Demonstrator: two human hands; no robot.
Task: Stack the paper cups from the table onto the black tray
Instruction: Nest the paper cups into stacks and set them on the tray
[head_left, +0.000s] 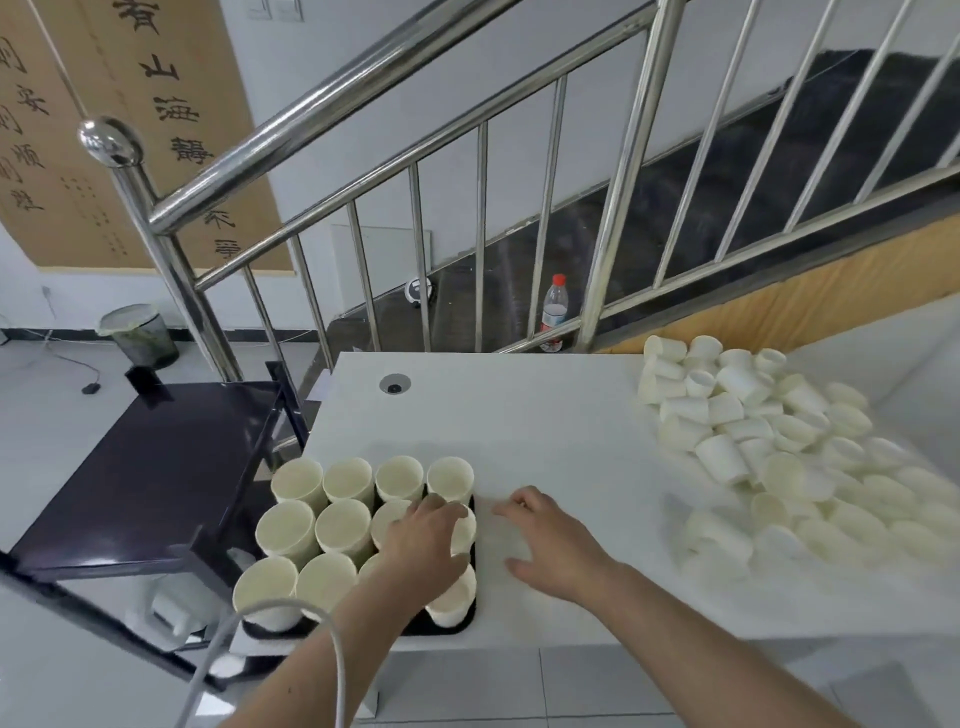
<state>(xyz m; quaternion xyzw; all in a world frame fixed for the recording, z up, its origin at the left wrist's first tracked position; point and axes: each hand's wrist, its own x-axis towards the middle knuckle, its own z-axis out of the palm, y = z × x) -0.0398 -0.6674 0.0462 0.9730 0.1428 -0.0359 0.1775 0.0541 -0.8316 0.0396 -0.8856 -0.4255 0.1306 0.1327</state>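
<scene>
Head view: left hand (423, 540) rests on upright cups in the black tray (471, 618), right hand (545, 545) lies relaxed and empty on the desk (545, 431), nearer the loose paper cups (769, 441) heaped to its right.

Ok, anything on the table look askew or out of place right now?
Nothing damaged or spilled. The loose white paper cups lie tipped in a heap at the white table's right side, waiting. The upright cups on the black tray stand in neat rows, though the tray slightly overhangs the table's near edge.
</scene>
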